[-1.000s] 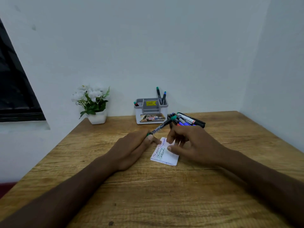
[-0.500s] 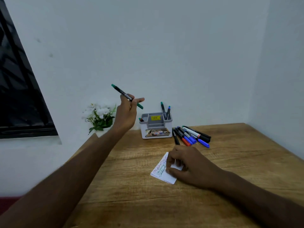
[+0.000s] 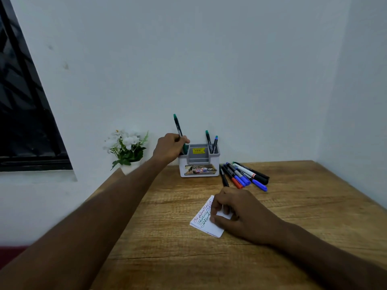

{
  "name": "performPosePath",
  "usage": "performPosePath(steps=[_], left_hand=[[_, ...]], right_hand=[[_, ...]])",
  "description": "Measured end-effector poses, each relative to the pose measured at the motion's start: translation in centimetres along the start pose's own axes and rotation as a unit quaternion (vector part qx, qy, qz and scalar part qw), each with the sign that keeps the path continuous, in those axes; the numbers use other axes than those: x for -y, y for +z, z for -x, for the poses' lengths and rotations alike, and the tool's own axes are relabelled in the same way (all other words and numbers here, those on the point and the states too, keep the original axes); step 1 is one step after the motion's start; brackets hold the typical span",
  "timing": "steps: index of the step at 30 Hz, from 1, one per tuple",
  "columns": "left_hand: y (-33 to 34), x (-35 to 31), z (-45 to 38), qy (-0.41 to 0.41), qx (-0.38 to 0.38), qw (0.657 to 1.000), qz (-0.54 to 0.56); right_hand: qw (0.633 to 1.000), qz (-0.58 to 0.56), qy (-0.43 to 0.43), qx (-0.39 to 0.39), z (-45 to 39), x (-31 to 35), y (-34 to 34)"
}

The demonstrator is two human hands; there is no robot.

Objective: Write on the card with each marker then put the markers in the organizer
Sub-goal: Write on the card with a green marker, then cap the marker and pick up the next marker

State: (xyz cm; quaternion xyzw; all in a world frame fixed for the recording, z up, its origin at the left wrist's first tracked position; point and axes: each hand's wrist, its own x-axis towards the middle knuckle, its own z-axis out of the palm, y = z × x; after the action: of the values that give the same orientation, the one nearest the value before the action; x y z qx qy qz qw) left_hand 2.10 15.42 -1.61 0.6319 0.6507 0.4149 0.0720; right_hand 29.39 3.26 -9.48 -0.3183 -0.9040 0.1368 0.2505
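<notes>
- Where the white wall meets it, the wood counter (image 3: 293, 237) holds all the things.
- At the back sits a plant (image 3: 127, 147) with white flowers.
- Right of the plant stands the organizer (image 3: 199, 164), with two markers (image 3: 211, 143) upright in its right slot.
- On the counter, just right of the organizer, lies a pile of markers (image 3: 243, 175).
- Over the card, the right hand (image 3: 238, 212) rests with bent fingers, pressing it down.
- At the organizer's left slot, the left hand (image 3: 169, 148) grips the green marker (image 3: 178, 127), tip down.
- Under the right hand lies the card (image 3: 206, 226), with writing on it.
</notes>
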Motion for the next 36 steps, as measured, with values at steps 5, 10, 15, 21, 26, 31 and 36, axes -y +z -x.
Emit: performPosePath(steps=[5, 10, 15, 21, 26, 31, 36], left_hand=[[-0.3, 0.8, 0.4, 0.029, 0.025, 0.995, -0.087], [-2.0, 2.6, 1.6, 0.08, 0.042, 0.977, -0.195], [-2.9, 2.2, 2.3, 0.108, 0.01, 0.981, -0.159], [-2.8, 0.9, 1.4, 0.122, -0.014, 0.984, -0.13], [-4.1, -1.3, -1.9, 0.149, 0.012, 0.968, -0.204], [-2.5, -0.5, -4.0, 0.131, 0.003, 0.96, -0.249], [-0.7, 2.2, -2.1, 0.119, -0.095, 0.979, -0.132]], right_hand=[[1.0, -0.003, 0.006, -0.001, 0.0, 0.0, -0.1], [1.0, -0.004, 0.007, -0.005, -0.1, -0.2, 0.1], [1.0, -0.01, 0.01, -0.006, 0.0, -0.1, 0.0], [1.0, -0.011, 0.019, -0.001, 0.0, 0.0, -0.2], [1.0, -0.006, 0.019, 0.004, 0.0, 0.0, -0.1], [1.0, -0.015, 0.017, 0.001, -0.1, -0.2, -0.1], [1.0, -0.016, 0.012, -0.008, 0.0, -0.6, 0.2]])
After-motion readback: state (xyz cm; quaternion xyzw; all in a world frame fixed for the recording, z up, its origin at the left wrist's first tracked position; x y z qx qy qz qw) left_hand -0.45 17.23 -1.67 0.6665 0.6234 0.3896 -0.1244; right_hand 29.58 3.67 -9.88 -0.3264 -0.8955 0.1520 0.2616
